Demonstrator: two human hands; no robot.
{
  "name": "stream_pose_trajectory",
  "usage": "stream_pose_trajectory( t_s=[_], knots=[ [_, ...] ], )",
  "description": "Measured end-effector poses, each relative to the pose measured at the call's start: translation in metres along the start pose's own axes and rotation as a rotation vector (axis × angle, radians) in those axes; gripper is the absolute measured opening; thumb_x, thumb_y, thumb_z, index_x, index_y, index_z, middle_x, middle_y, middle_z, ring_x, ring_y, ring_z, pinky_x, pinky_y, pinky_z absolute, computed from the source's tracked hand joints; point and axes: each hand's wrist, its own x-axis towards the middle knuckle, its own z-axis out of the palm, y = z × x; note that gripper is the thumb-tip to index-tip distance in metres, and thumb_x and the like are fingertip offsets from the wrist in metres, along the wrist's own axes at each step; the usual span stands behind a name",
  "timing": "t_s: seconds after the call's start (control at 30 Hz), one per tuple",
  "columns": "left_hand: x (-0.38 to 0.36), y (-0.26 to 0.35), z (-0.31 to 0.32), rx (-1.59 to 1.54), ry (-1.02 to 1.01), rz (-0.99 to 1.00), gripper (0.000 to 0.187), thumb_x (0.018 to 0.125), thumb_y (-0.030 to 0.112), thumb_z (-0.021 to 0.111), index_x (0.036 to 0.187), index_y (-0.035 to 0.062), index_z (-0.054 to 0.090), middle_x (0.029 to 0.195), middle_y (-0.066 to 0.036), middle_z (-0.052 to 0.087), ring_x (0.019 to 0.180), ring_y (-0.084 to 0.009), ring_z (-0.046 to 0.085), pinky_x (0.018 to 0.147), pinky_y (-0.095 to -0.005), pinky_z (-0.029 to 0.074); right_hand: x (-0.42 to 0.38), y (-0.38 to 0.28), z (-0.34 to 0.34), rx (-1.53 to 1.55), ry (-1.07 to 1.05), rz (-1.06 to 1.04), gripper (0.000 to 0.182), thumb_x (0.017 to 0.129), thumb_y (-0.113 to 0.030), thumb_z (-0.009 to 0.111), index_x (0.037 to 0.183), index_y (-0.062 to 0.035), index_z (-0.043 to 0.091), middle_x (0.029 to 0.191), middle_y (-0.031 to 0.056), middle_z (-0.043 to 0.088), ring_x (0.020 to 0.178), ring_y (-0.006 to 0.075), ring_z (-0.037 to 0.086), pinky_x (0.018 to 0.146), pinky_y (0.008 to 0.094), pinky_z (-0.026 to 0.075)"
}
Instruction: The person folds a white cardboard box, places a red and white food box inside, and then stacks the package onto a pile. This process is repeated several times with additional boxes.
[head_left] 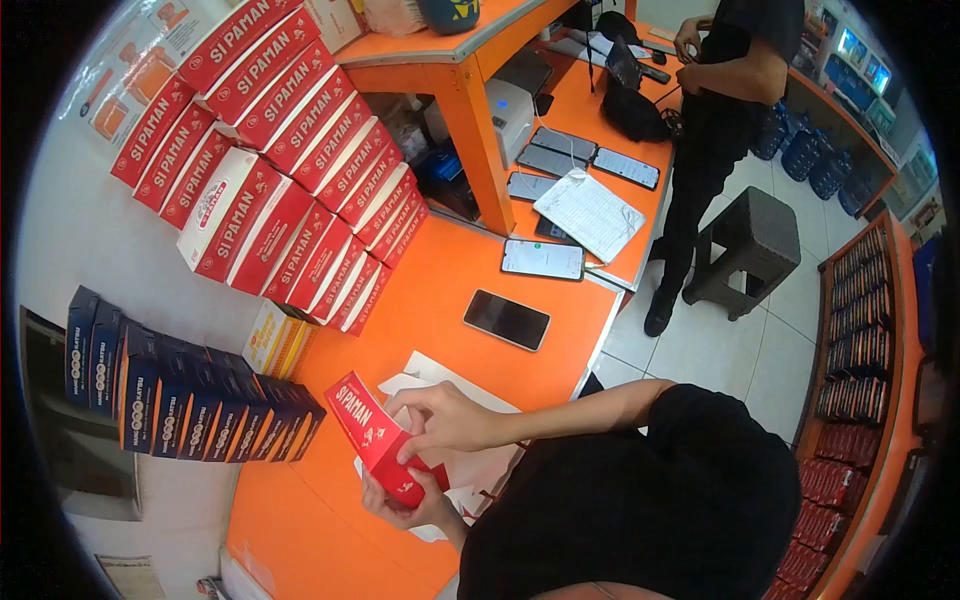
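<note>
A red box lettered SI PAMAN [368,428] is tilted above the orange table [440,290], near its front. My left hand [408,505] is wrapped round the lower end of this box from below. From the right, my right hand [445,415] reaches over the box, its bent fingers pressed on the upper edge and side. Under both hands lie white paper sheets [480,465], partly hidden by the hands and forearm. A dark-screened phone [507,320] rests on the table beyond the hands.
Stacked red and white boxes [290,160] rise at the back left, with dark blue boxes [200,405] nearer. Several phones and a paper pad [590,215] lie at the back. Another person [715,110] stands there, near a dark stool [747,250].
</note>
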Motion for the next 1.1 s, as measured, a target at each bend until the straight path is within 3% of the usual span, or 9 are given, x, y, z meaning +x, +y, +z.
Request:
stream_pose_trajectory(
  t_s=[0.3,0.43,0.47,0.57,0.7,0.73,0.83,0.93,1.1],
  knots=[
    [-0.021,0.015,0.001,0.068,0.045,-0.239,0.049,0.073,0.010,0.071,0.113,0.0020,0.044,0.115,-0.013,0.045,0.110,-0.0306,0.047,0.095,-0.0427,0.039,-0.017,0.014,0.011,-0.032,-0.201,0.202,0.041,0.070,-0.019,0.077,0.102,-0.0016,0.061,0.062,0.0054,0.058,0.056,0.0099,0.054,0.054,0.0245,0.042],
    [0.002,0.024,-0.002,0.071,-0.160,0.024,0.062,0.070,0.008,0.074,0.120,0.0044,0.039,0.126,-0.013,0.040,0.118,-0.0319,0.042,0.102,-0.0455,0.033,0.000,0.028,0.012,-0.223,-0.030,-0.229,0.018,0.082,-0.016,0.064,0.090,0.0008,0.061,0.065,0.0089,0.056,0.068,0.0222,0.059,0.059,0.0330,0.044],
    [0.006,0.029,-0.005,0.202,-0.152,0.090,0.073,0.064,0.008,0.079,0.123,0.0062,0.036,0.130,-0.015,0.039,0.122,-0.0339,0.038,0.105,-0.0471,0.029,0.005,0.018,0.001,-0.322,-0.228,-0.110,0.015,0.084,-0.013,0.058,0.090,-0.0002,0.060,0.077,0.0107,0.057,0.081,0.0290,0.057,0.068,0.0375,0.044],
    [0.023,0.041,-0.011,0.111,-0.674,0.017,0.075,0.059,0.010,0.083,0.121,0.0053,0.040,0.131,-0.016,0.039,0.123,-0.0359,0.038,0.102,-0.0455,0.033,0.022,0.013,-0.005,-0.659,-0.696,-0.026,0.017,0.079,-0.014,0.058,0.092,-0.0033,0.061,0.091,0.0113,0.056,0.089,0.0300,0.053,0.075,0.0368,0.043],
    [-0.017,-0.016,-0.009,0.159,-0.693,-0.214,0.067,0.059,0.008,0.084,0.117,0.0072,0.051,0.119,-0.014,0.046,0.111,-0.0342,0.046,0.093,-0.0406,0.039,0.013,0.010,-0.001,-0.783,-0.137,-0.812,0.017,0.071,-0.016,0.061,0.082,-0.0037,0.063,0.079,0.0100,0.061,0.078,0.0242,0.060,0.062,0.0366,0.046],
    [-0.015,-0.013,-0.012,0.137,-0.714,-0.230,0.064,0.060,0.005,0.081,0.117,0.0093,0.052,0.114,-0.013,0.046,0.107,-0.0324,0.048,0.093,-0.0399,0.039,0.010,0.017,-0.003,-0.873,-0.029,-0.809,0.020,0.076,-0.022,0.062,0.086,-0.0047,0.063,0.067,0.0090,0.062,0.066,0.0242,0.062,0.055,0.0390,0.046],
    [-0.025,-0.021,-0.017,0.107,-0.705,-0.136,0.059,0.062,0.010,0.082,0.115,0.0100,0.055,0.115,-0.015,0.045,0.107,-0.0335,0.047,0.088,-0.0427,0.042,0.002,0.035,-0.031,-1.148,-0.235,-0.176,0.025,0.086,-0.027,0.056,0.096,-0.0048,0.061,0.069,0.0099,0.061,0.062,0.0271,0.060,0.053,0.0400,0.045],
    [-0.022,-0.008,-0.008,0.134,-0.645,-0.122,0.055,0.063,0.007,0.080,0.113,0.0113,0.057,0.119,-0.015,0.042,0.110,-0.0332,0.045,0.089,-0.0427,0.042,0.001,0.044,-0.043,-1.199,-0.295,-0.084,0.028,0.090,-0.031,0.055,0.095,-0.0048,0.063,0.061,0.0081,0.059,0.050,0.0259,0.055,0.050,0.0364,0.045],
    [-0.025,-0.019,-0.019,0.141,-0.587,-0.257,0.053,0.064,0.007,0.079,0.112,0.0109,0.057,0.124,-0.015,0.039,0.112,-0.0336,0.043,0.088,-0.0422,0.042,-0.010,0.068,-0.044,-0.255,0.139,-0.028,0.028,0.080,-0.032,0.068,0.088,-0.0056,0.066,0.054,0.0059,0.054,0.047,0.0179,0.054,0.047,0.0304,0.041]
  ],
)
